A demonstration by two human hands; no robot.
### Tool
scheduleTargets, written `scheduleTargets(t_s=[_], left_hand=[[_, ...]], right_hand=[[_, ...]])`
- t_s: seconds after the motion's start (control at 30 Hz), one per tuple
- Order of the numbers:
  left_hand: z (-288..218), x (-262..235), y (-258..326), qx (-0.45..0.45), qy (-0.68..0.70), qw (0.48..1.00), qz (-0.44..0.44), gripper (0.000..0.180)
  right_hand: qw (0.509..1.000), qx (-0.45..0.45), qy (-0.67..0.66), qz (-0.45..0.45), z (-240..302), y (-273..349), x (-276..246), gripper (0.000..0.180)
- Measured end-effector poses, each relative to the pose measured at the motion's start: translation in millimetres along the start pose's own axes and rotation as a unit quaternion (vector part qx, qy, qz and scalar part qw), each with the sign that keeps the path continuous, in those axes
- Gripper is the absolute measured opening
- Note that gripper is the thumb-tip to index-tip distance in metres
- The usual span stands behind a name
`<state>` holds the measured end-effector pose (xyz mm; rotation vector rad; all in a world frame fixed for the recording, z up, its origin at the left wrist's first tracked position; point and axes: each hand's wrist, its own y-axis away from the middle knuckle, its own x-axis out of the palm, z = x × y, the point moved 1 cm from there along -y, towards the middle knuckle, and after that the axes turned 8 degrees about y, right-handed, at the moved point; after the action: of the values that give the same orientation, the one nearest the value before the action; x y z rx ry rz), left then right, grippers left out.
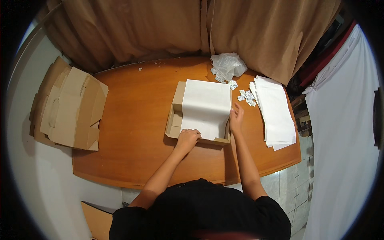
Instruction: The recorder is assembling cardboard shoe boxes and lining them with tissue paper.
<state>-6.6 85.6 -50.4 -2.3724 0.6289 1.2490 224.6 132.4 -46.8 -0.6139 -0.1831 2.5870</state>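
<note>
On the orange-brown wooden table (132, 120): shallow open brown cardboard box (177, 120), white paper sheet (206, 106) draped inside. Left hand (187, 139) curled, pressing the sheet's near edge; right hand (236, 118) flat-fingered against the box's right wall. Stack of white paper sheets (276, 112) lies right.

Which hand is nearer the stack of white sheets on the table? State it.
Right. The right hand rests on the cardboard box's right edge, beside the stack of white sheets; the left hand sits at the box's near edge, farther away.

open brown carton (176, 120) mid-table, small white packets (247, 97) beside
</note>
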Motion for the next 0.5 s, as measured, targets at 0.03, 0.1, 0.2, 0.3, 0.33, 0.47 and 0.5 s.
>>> scheduleTargets(t_s=[0.03,0.1,0.2,0.3,0.33,0.47,0.5], left_hand=[[-0.4,-2.9,-1.8,-0.009,0.013,1.000,0.020,0.010],[-6.3,-9.3,-5.5,-0.014,0.025,0.999,0.040,0.013],[-6.4,-8.2,-9.1,-0.016,0.004,0.998,0.057,0.022],[-8.9,-6.2,-10.6,-0.020,0.002,0.998,0.055,0.025],[-8.5,-6.4,-8.7,-0.025,0.003,0.998,0.051,0.026],[-7.3,-6.2,-8.5,-0.039,0.003,0.998,0.052,0.026],[-7.4,-6.9,-9.5,-0.041,0.004,0.998,0.054,0.026]], right_hand=[[1.000,0.000,0.000,-0.001,-7.0,-10.0,0.0,0.039],[0.997,0.056,0.058,-0.014,-38.5,-33.1,-2.7,0.036],[0.986,-0.004,0.165,-0.020,-87.5,-64.9,-1.2,0.039],[0.951,-0.068,0.300,-0.021,-109.8,-81.1,0.8,0.050],[0.936,-0.042,0.351,-0.006,-107.2,-78.2,2.3,0.051],[0.905,-0.033,0.423,-0.020,-101.6,-62.4,13.3,0.047],[0.907,-0.034,0.419,-0.029,-100.2,-57.0,14.2,0.045]])
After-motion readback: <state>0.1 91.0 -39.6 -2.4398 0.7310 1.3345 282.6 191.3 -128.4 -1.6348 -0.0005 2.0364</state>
